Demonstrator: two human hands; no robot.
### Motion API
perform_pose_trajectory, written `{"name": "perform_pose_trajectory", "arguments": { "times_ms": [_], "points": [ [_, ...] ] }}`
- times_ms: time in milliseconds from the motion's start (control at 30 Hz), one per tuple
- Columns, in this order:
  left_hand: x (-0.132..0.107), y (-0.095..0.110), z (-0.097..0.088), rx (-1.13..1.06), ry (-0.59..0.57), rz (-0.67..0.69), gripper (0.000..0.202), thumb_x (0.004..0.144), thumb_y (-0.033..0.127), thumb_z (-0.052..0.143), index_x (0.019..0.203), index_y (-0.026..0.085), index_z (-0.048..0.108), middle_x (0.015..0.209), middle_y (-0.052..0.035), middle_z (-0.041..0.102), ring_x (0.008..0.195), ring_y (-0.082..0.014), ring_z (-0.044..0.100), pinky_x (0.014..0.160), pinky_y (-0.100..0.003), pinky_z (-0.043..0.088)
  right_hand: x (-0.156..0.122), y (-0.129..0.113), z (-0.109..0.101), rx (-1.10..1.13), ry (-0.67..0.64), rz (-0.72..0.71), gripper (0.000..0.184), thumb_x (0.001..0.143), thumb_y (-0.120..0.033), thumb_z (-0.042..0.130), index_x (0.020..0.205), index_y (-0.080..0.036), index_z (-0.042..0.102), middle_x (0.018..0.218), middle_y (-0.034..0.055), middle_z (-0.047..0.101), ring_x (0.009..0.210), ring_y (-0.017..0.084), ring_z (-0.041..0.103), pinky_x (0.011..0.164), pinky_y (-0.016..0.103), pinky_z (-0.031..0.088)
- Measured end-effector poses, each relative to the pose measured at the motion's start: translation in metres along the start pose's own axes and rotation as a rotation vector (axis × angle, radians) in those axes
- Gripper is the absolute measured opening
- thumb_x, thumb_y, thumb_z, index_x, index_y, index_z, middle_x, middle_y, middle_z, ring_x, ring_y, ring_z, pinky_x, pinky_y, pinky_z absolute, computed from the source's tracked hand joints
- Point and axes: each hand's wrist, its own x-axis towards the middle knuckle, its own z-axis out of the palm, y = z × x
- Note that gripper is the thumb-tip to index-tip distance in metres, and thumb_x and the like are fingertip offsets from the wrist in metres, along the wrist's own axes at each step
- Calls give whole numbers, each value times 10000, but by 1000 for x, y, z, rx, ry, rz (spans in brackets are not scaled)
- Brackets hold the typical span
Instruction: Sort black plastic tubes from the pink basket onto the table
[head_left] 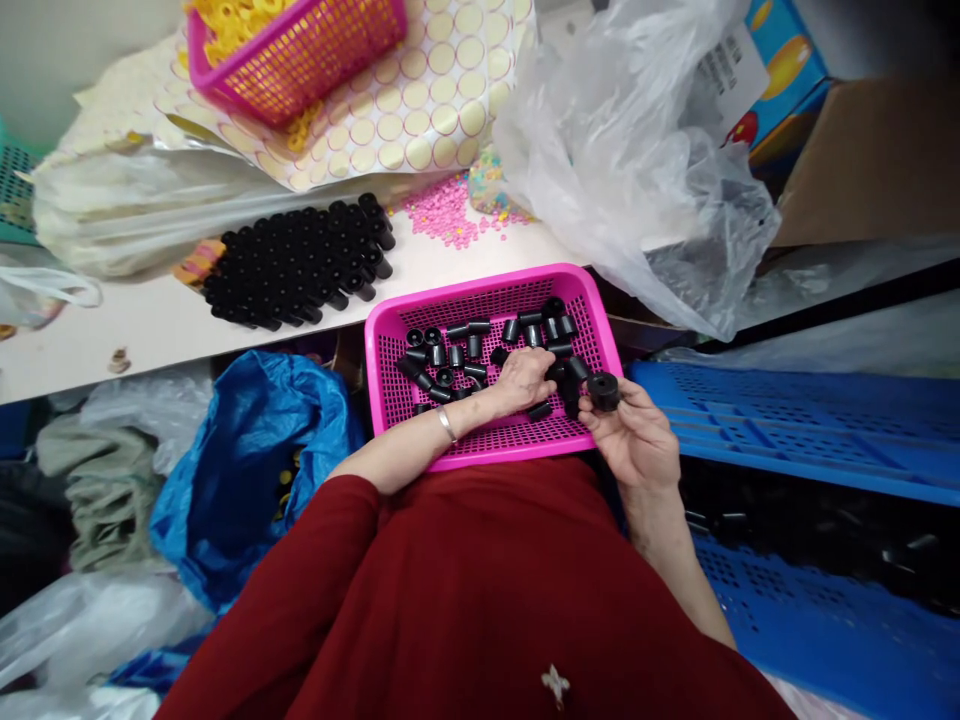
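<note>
Picking step, I judge: one black cap [602, 392] held at fingertips.

Right hand [637, 435], about four o'clock of the pink basket [592, 300], pinches the cap over the rim. Left hand [525, 380], inside toward three o'clock, curls down among loose parts [457, 355]; I cannot tell whether it grips one. Black cylinders [292, 255] stand packed on the bench [142, 340], ten o'clock. Next move, by my estimate, calls for a steady pinch.

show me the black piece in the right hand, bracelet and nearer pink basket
Black piece [603, 389]: head view, on its round end face
Bracelet [447, 424]: head view, on its band
Pink basket [601, 328]: head view, on its right rim
</note>
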Motion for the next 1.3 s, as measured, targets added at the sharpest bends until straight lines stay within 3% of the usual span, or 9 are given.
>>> {"name": "perform_pose_trajectory", "arguments": {
  "times_ms": [167, 333, 433, 600, 667, 767, 867, 1033, 1300],
  "points": [
    [-6, -3, -18, -634, -20, -166, 251, 634, 168, 792, 726, 163, 559, 628, 70, 505, 607, -91, 458, 628, -262, 386, 0, 1, -3, -34, 0, -16, 238, 823, -363, 758, 1046, -295, 712, 982, 20, 784, 804, 196, 775, 774, 444, 689],
    [-25, 6, -31, -1121, -68, -235, 462, 452, 240, 921, 709, 135, 553, 668, 52, 578, 618, -75, 542, 654, -266, 460, 0, 4, 7, -35, 37, -9, 232, 774, -278, 803, 970, -268, 681, 896, -15, 764, 782, 178, 778, 778, 389, 687],
    [-32, 14, -36, -1221, -78, -218, 491, 420, 204, 935, 765, 126, 594, 700, 43, 617, 646, -86, 594, 681, -273, 496, -1, 5, 18, -88, 50, -29, 315, 712, -244, 847, 979, -277, 682, 863, -31, 756, 761, 173, 765, 760, 367, 678],
    [-37, 22, -41, -1339, -93, -200, 574, 419, 143, 938, 942, 128, 703, 794, 20, 697, 716, -107, 645, 739, -284, 533, -1, 0, 27, -304, 72, -125, 481, 655, -226, 874, 1105, -298, 722, 1053, -8, 774, 979, 206, 747, 897, 373, 638],
    [-40, 24, -42, -1439, -114, -241, 573, 473, 153, 933, 1003, 138, 715, 829, 3, 716, 724, -119, 665, 747, -297, 548, 0, -2, 25, -313, 78, -127, 458, 693, -263, 857, 1126, -297, 712, 1002, -4, 775, 923, 212, 752, 835, 378, 649],
    [-43, 28, -42, -1586, -179, -378, 368, 610, 182, 891, 924, 125, 707, 794, -23, 714, 669, -117, 664, 675, -275, 542, 0, -2, 25, -252, 117, -162, 388, 733, -286, 840, 1088, -287, 683, 921, -7, 770, 824, 193, 748, 760, 362, 652],
    [-43, 34, -41, -1677, -147, -520, 186, 695, 113, 826, 772, 115, 657, 735, -17, 688, 577, -52, 580, 530, -185, 423, -3, 2, 30, -216, 169, -245, 407, 696, -252, 874, 1028, -279, 639, 1009, 0, 780, 873, 175, 751, 851, 365, 640],
    [-43, 46, -42, -1807, -58, -651, 212, 742, -6, 725, 701, 128, 565, 743, -3, 669, 621, -44, 585, 540, -167, 400, -12, 9, 43, -256, 217, -390, 460, 670, -218, 895, 1004, -287, 586, 1046, -9, 783, 949, 178, 765, 925, 384, 625],
    [-47, 49, -41, -1782, -35, -641, 278, 707, 2, 772, 747, 143, 536, 694, 34, 630, 612, -51, 604, 624, -197, 482, -13, 10, 45, -311, 247, -482, 452, 662, -195, 897, 989, -283, 598, 1024, -4, 789, 958, 185, 762, 899, 385, 627]
  ]
}}
